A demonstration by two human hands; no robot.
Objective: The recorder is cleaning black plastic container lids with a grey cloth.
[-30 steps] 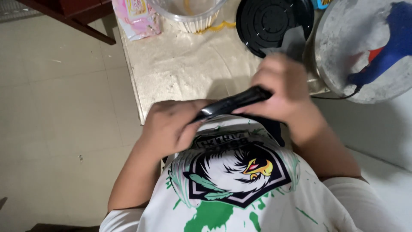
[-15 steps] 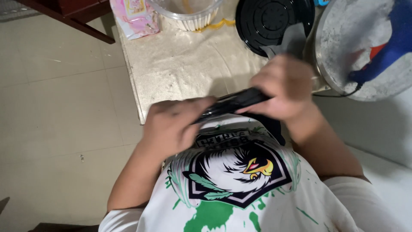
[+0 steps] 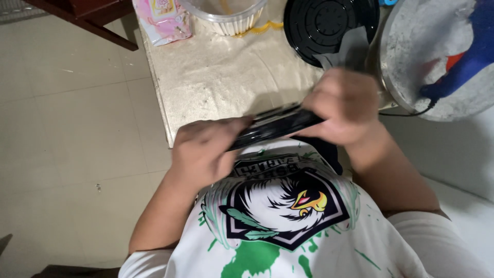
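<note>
Both hands have barely moved. Left hand [image 3: 206, 149] and right hand [image 3: 346, 107] stay clamped on the flat black thing [image 3: 275, 125], at 6 o'clock over the tabletop [image 3: 226, 77]. Best hold it steady, both ends.

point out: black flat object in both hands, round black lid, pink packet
black flat object [image 3: 275, 125], head view, glossy middle between the hands
round black lid [image 3: 324, 25], head view, ribbed centre
pink packet [image 3: 164, 20], head view, middle

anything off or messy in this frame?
Mostly tidy. Both hands, left hand and right hand, grip a flat black object edge-on. The oddities: yellow strands trail onto the tabletop by the clear tub, and the grey round tray is caked with white residue.
</note>
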